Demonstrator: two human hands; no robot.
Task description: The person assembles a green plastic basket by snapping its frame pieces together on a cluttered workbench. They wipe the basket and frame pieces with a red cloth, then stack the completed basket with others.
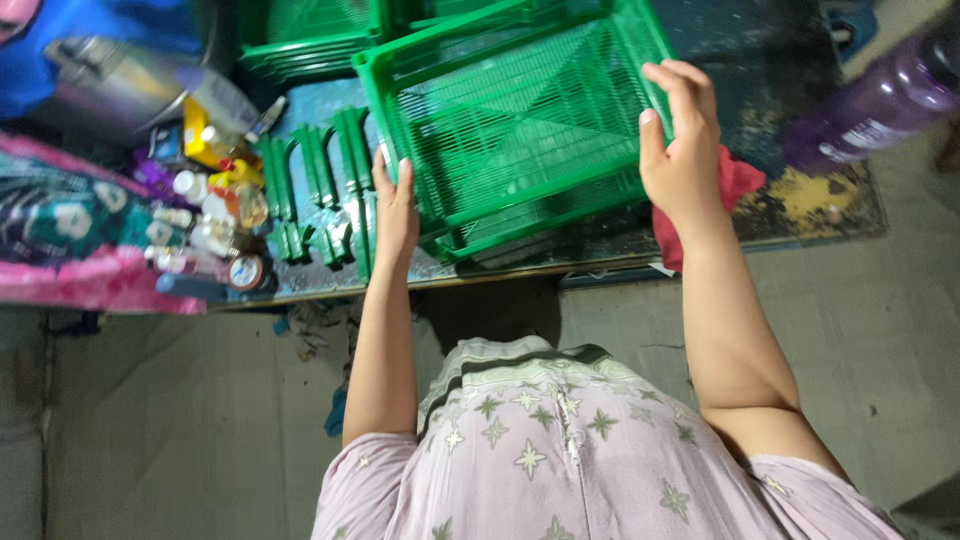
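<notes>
A green slatted plastic tray (520, 120) lies tilted on the dark table (800, 200), on top of another green tray. My left hand (395, 210) grips its left rim, thumb along the edge. My right hand (680, 140) grips its right rim, fingers curled over the edge. Beneath my right wrist lies a red cloth (738, 180).
Green plastic posts and arches (320, 185) lie left of the tray. More green trays (300, 35) are stacked at the back. Small bottles and jars (210, 210) crowd the left end by a pink patterned cloth (70, 230). A purple bottle (885, 100) lies far right.
</notes>
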